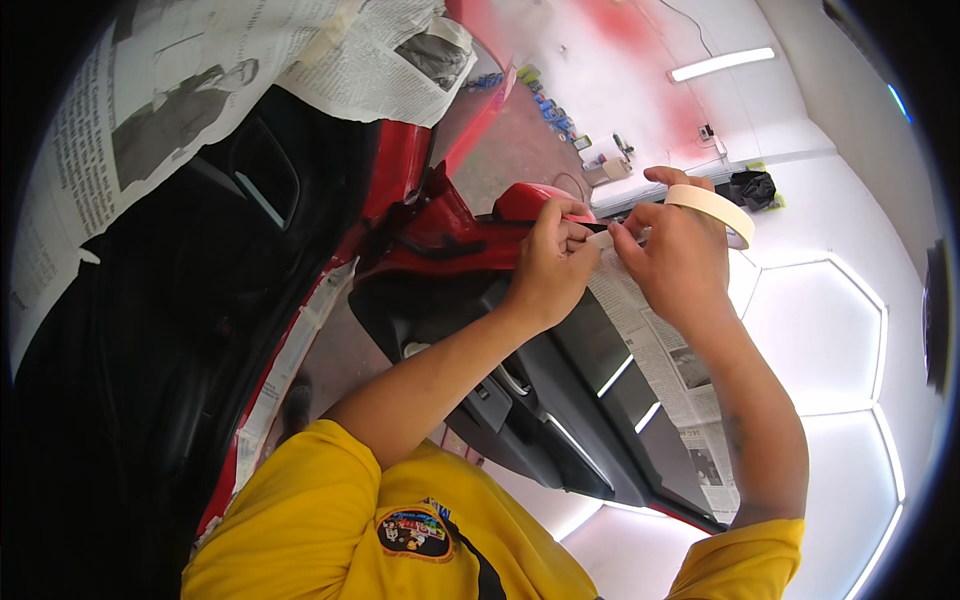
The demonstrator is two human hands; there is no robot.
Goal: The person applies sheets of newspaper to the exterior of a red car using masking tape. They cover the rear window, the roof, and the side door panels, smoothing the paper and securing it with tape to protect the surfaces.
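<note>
My left hand (550,265) is at the upper front corner of the open car door's window, its fingers closed on the end of a short pale strip of masking tape (601,239). Just to the right, my right hand (682,262) pinches the same strip between thumb and fingers. A cream roll of masking tape (722,212) hangs around the fingers of my right hand. Below both hands, newspaper (655,345) covers the outer side of the door window (612,365). The fingertips partly hide where the strip meets the black window edge.
The black inner door panel (520,400) lies beneath my forearms. A red side mirror (535,198) is beyond my left hand. Newspaper (200,110) drapes the car at upper left, over the dark interior (110,400). Several bottles and cans (555,118) line the far wall.
</note>
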